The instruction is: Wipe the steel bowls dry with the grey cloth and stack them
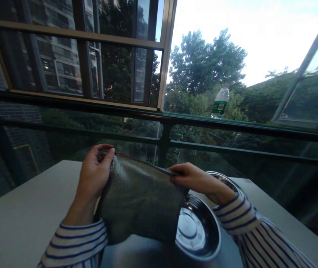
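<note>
While its trimmed top edge is sloping down toward the right, the cloth (139,204) is hanging spread out in front of the person, over the near part of the table (30,212). The left hand (94,171) is clamping the cloth's upper left corner between thumb and fingers, and the right hand (189,178) is pinching the top edge near the other end, its fingers closed on the trim. Striped sleeves (75,242) are covering both forearms. Just beside the cloth, which is hiding its left rim, a steel bowl (196,230) is sitting open side up; behind it a second bowl (231,180) is showing partly past the right wrist. Beyond the table a dark railing (225,128) is running across, and a bottle (220,103) with a green label is standing at its top. Farther out, trees (206,63) are rising outside the window (92,67).
</note>
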